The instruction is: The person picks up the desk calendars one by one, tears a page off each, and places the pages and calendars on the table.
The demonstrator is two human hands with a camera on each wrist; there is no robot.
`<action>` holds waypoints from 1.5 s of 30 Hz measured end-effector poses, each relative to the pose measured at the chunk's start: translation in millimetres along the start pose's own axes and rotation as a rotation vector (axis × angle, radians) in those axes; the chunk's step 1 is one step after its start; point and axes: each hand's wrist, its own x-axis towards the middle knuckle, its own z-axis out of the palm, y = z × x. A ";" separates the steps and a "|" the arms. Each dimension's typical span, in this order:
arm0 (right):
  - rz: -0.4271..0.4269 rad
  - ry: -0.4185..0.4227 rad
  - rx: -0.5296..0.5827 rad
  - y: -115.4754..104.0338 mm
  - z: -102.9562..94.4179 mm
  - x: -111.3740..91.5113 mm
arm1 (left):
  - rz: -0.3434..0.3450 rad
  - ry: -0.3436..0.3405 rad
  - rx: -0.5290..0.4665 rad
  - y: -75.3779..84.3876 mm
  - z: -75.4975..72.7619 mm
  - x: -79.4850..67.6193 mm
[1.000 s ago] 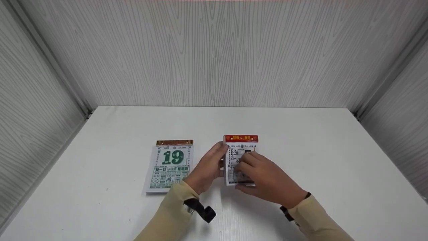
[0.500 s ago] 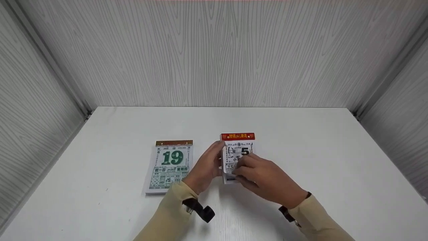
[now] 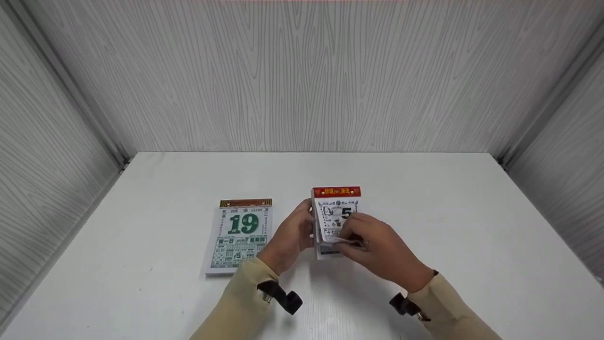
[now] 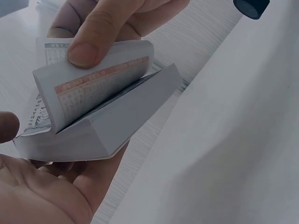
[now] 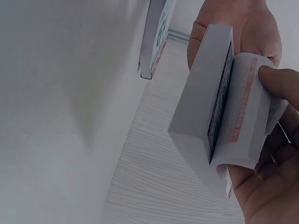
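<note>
One red-topped calendar [image 3: 331,218], set between our two sets of fingers. Left hand [image 3: 289,233]: fingers gripping its side. Right hand [image 3: 381,248]: fingers pinching lifted sheets [image 5: 245,109] near their free end. For tidy leafing, we should brace firmly, curl gently.

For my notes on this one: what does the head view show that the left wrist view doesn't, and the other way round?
Only the head view: the calendar with the green 19, plus the red strip and the black 5 on the held calendar.

Only the left wrist view: the reddish printed band on the underside of the lifted pages.

Both: the held calendar, its lifted pages, the left grip, the right grip and the white table.
</note>
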 end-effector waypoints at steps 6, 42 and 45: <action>0.098 0.032 0.199 2.0 -4.0 1.0 | 0.015 -0.005 0.046 -0.2 -0.4 1.0; -0.133 0.074 -0.559 -1.3 8.5 1.1 | -0.017 0.157 0.091 0.9 7.2 1.0; -0.125 0.101 -0.575 -1.7 8.1 1.7 | -0.020 0.176 0.102 1.1 7.1 1.0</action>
